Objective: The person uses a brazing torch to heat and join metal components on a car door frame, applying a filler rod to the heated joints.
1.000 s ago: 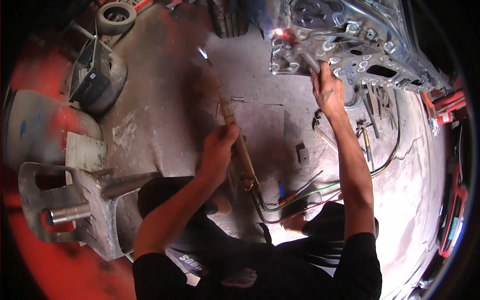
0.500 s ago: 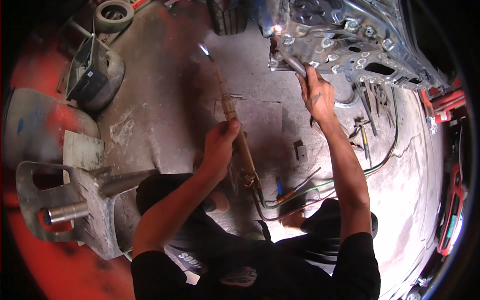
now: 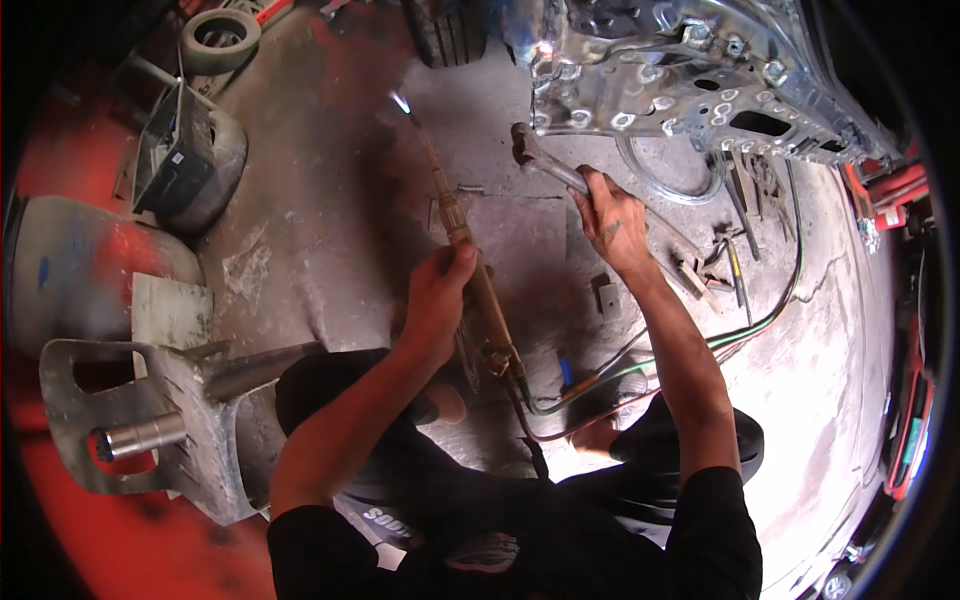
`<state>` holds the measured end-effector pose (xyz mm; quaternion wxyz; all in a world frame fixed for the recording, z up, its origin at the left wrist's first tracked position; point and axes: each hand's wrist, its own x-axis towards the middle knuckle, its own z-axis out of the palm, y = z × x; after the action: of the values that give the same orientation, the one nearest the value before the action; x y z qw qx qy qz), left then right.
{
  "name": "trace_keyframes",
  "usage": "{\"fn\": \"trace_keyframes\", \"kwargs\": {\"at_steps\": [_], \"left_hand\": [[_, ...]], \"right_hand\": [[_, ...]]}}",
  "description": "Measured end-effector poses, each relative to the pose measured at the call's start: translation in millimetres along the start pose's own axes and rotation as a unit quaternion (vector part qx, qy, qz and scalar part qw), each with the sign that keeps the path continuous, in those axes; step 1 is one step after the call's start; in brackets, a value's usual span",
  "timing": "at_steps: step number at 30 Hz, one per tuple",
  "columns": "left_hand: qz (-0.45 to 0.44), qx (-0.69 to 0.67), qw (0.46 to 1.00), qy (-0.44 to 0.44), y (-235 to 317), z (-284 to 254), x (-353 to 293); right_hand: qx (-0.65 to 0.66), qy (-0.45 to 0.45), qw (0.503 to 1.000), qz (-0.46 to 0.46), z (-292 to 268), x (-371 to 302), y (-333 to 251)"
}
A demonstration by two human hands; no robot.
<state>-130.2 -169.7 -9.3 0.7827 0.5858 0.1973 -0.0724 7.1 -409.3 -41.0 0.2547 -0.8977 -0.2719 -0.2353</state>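
Note:
My left hand [image 3: 438, 300] is wrapped round the body of a brass gas torch [image 3: 488, 318]. A small bright flame [image 3: 401, 102] burns at its tip, pointing up and left, apart from the metal. In my right hand [image 3: 612, 222] is a hammer [image 3: 545, 160], gripped by its handle; its dark head hangs just below and left of a bare-metal car body section [image 3: 690, 95], not touching it. A spot on that section's left edge glows [image 3: 543, 48] pinkish white. Green and red hoses [image 3: 765, 327] run from the torch's lower end to the right.
A coil of clear tubing or wire [image 3: 690, 198] lies under the car body section, near scattered hand tools [image 3: 738, 280]. At left are a black crate [image 3: 175, 150], a tyre [image 3: 220, 42] and a tipped grey plastic seat [image 3: 225, 455]. A small metal block [image 3: 608, 298] lies between my arms.
My right hand has drawn the hammer down and left, away from the glowing spot on the car body section. The spot glows less brightly. The torch has hardly moved.

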Motion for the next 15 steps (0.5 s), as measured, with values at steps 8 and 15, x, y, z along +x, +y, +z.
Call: {"fn": "trace_keyframes", "kwargs": {"at_steps": [8,15], "left_hand": [[0.014,0.023,1.000,0.000,-3.0,0.8,0.1],[0.005,0.023,1.000,0.001,-3.3,4.0,0.0]], "right_hand": [[0.047,0.036,0.995,0.076,0.0,7.7,0.5],[-0.016,0.027,0.997,0.068,-0.6,25.0,4.4]]}}
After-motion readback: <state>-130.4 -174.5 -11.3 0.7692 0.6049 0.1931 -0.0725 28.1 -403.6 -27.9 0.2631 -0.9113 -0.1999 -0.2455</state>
